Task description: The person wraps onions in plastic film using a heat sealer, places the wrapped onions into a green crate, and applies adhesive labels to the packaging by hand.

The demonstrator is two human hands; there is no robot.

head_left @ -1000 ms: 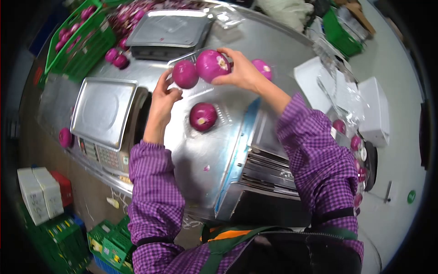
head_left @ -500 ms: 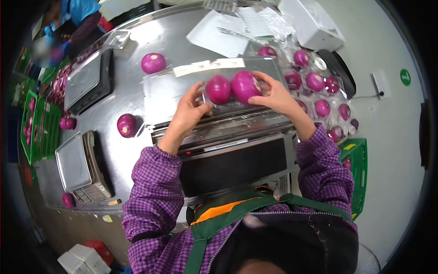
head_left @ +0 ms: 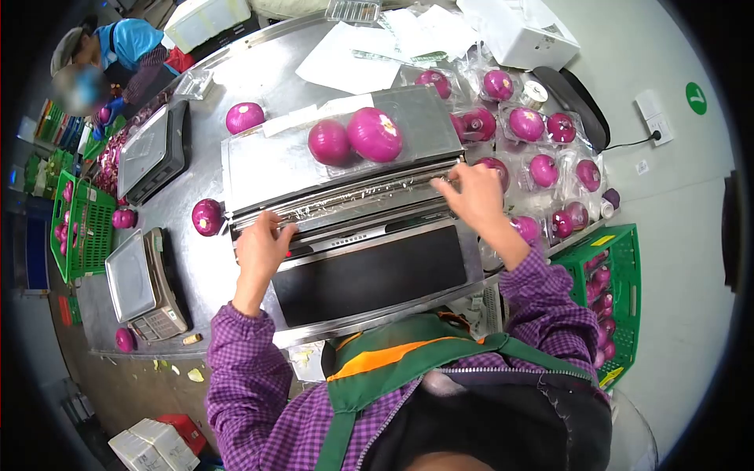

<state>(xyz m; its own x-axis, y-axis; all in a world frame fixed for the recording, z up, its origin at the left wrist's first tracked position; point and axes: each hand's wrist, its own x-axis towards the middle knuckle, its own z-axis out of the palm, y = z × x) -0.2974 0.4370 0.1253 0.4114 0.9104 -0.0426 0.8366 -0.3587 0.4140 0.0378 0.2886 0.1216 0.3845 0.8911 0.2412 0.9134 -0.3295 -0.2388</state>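
Two peeled purple onions, the left onion (head_left: 329, 143) and the right onion (head_left: 375, 134), sit side by side on clear plastic on the metal plate of a wrapping machine (head_left: 275, 174). Nearer me, a shiny roller slot (head_left: 353, 200) with glinting bits runs across the machine. My left hand (head_left: 263, 250) is at the slot's left end, fingers curled and thumb forward. At its right end, my right hand (head_left: 477, 196) has thumb and forefinger bent in a pinch. Both hands are closed; whatever they grip, possibly thin clear film, is too faint to make out.
Wrapped onions (head_left: 543, 170) crowd the right side, above a green crate (head_left: 628, 275) of onions. Loose onions (head_left: 206, 217), two scales (head_left: 132, 275) and another green crate (head_left: 90, 235) are at left. Papers (head_left: 349, 59) lie behind. A co-worker in blue (head_left: 129, 43) is far left.
Both hands have left the two onions, which now rest on the plate. They have moved toward me and apart, to the two ends of the roller slot.
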